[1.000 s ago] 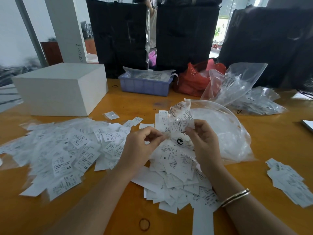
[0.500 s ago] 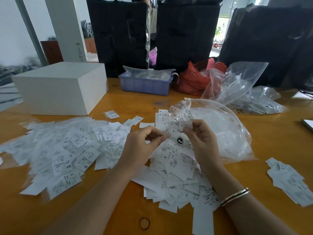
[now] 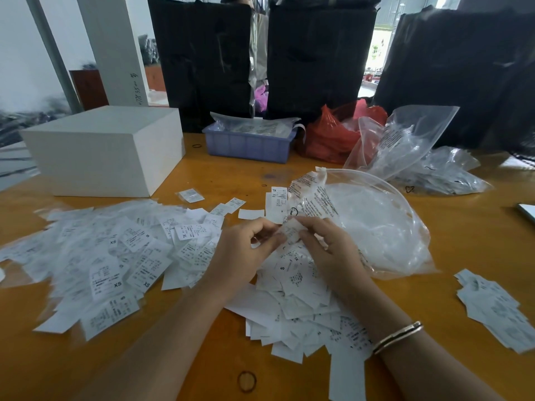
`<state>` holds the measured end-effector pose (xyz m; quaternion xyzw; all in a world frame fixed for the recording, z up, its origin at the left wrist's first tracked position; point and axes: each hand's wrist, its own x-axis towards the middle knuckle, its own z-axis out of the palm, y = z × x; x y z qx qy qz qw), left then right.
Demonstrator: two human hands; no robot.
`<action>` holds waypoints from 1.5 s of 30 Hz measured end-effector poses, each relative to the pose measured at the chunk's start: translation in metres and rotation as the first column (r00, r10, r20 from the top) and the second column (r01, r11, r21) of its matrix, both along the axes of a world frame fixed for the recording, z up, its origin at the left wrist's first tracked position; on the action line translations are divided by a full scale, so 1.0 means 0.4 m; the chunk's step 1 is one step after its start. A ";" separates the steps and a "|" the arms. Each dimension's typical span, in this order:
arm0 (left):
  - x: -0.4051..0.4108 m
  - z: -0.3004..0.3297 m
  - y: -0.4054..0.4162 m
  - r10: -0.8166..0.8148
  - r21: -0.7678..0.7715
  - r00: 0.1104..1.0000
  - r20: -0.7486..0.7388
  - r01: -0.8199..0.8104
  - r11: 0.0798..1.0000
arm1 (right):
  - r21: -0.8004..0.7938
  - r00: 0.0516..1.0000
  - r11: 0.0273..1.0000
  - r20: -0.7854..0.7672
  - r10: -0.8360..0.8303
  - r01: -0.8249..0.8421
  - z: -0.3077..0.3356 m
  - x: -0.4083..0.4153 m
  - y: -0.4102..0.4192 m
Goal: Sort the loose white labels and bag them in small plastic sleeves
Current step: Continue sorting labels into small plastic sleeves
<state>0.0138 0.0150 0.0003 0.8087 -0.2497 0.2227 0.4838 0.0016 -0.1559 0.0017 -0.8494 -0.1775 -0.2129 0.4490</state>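
Observation:
Loose white labels (image 3: 301, 290) lie heaped on the orange table (image 3: 463, 241) under my hands. A wider spread of labels in small plastic sleeves (image 3: 110, 256) covers the left side. My left hand (image 3: 243, 256) and my right hand (image 3: 327, 250) meet above the heap, both pinching one small white label (image 3: 291, 231) between fingertips; it is blurred. Just beyond my right hand lies a large clear bag (image 3: 376, 227) with printed text at its mouth.
A white box (image 3: 107, 149) stands at the back left, a purple tray (image 3: 249, 143) and a red bag (image 3: 330, 134) behind the heap. More clear bags (image 3: 428, 163) lie back right. Another label pile (image 3: 498, 308) sits at the right. Black bags line the far edge.
Both hands have dropped lower toward the heap. The label they hold has come down from in front of the clear bag's mouth.

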 end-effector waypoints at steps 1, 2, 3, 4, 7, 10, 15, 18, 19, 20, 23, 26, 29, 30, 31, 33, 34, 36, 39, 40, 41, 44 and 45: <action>0.001 -0.002 0.000 -0.003 0.001 1.000 0.006 0.003 1.000 | -0.084 1.000 0.996 -0.002 0.019 -0.019 -0.002 0.000 0.005; 0.002 -0.004 0.001 0.001 0.005 1.000 0.009 -0.001 1.000 | -0.170 0.998 0.984 -0.011 0.058 -0.059 -0.006 -0.001 0.011; 0.003 -0.005 0.002 0.012 0.011 1.000 0.003 -0.012 1.000 | -0.242 0.994 0.964 -0.035 0.107 -0.112 -0.010 -0.002 0.016; 0.005 -0.006 0.004 0.030 0.020 0.999 -0.011 -0.030 0.999 | -0.298 0.988 0.942 -0.059 0.143 -0.154 -0.014 -0.001 0.018; 0.010 -0.008 0.008 0.095 0.036 0.995 -0.036 -0.094 0.995 | -0.361 0.997 0.932 0.050 0.061 -0.039 -0.015 0.007 0.007; 0.015 -0.007 0.016 0.208 0.035 0.977 -0.040 -0.207 0.978 | -0.111 0.914 0.932 0.265 -0.306 0.344 -0.004 0.026 -0.026; 0.031 -0.012 0.043 0.471 0.225 0.881 -0.038 -0.452 0.863 | -0.270 0.774 0.756 -0.058 -0.631 0.596 -0.014 0.072 -0.115; 0.035 -0.015 0.056 0.572 0.399 0.820 -0.024 -0.517 0.758 | -0.535 0.735 0.684 -0.162 -0.659 0.496 -0.025 0.081 -0.123; 0.035 -0.016 0.057 0.592 0.460 0.806 0.005 -0.527 0.714 | -0.545 0.736 0.675 -0.146 -0.661 0.498 -0.026 0.084 -0.122; 0.034 -0.017 0.057 0.604 0.501 0.796 0.034 -0.536 0.679 | -0.526 0.738 0.677 -0.131 -0.662 0.515 -0.026 0.086 -0.121; 0.027 -0.016 0.047 0.580 0.492 0.809 0.092 -0.544 0.680 | -0.412 0.733 0.705 -0.122 -0.670 0.577 -0.024 0.085 -0.121; 0.023 -0.020 0.030 0.480 0.450 0.875 0.066 -0.455 0.768 | -0.287 0.727 0.721 -0.105 -0.678 0.631 -0.027 0.086 -0.127; 0.017 -0.024 0.017 0.378 0.413 0.926 0.021 -0.352 0.840 | -0.210 0.718 0.716 -0.081 -0.691 0.666 -0.030 0.087 -0.131; 0.015 -0.024 0.015 0.349 0.389 0.937 0.005 -0.324 0.863 | -0.199 0.715 0.714 -0.080 -0.695 0.672 -0.031 0.088 -0.131; 0.013 -0.024 0.013 0.328 0.365 0.945 -0.010 -0.302 0.881 | -0.198 0.710 0.710 -0.082 -0.699 0.676 -0.032 0.088 -0.132; 0.012 -0.021 0.010 0.298 0.331 0.954 -0.031 -0.272 0.904 | -0.203 0.704 0.705 -0.090 -0.704 0.679 -0.032 0.089 -0.135; 0.012 -0.019 0.009 0.285 0.315 0.957 -0.045 -0.257 0.914 | -0.196 0.705 0.710 -0.106 -0.702 0.677 -0.031 0.088 -0.138; 0.012 -0.015 0.007 0.262 0.275 0.961 -0.094 -0.228 0.934 | -0.143 0.714 0.729 -0.146 -0.684 0.669 -0.026 0.084 -0.139; 0.013 -0.012 0.009 0.253 0.239 0.960 -0.118 -0.220 0.946 | -0.017 0.737 0.744 -0.126 -0.664 0.668 -0.011 0.070 -0.134; 0.013 -0.011 0.009 0.247 0.225 0.962 -0.114 -0.217 0.950 | 0.046 0.759 0.758 -0.078 -0.647 0.651 -0.005 0.063 -0.130; 0.013 -0.009 0.009 0.232 0.204 0.966 -0.115 -0.205 0.957 | 0.117 0.788 0.782 -0.011 -0.615 0.612 0.002 0.055 -0.124; 0.010 -0.004 0.008 0.114 0.094 0.980 -0.161 -0.100 0.991 | 0.215 0.912 0.905 0.108 -0.395 0.367 0.021 0.027 -0.093; 0.008 -0.001 0.007 0.060 0.070 0.983 -0.175 -0.048 0.996 | 0.212 0.956 0.942 0.082 -0.282 0.260 0.025 0.017 -0.078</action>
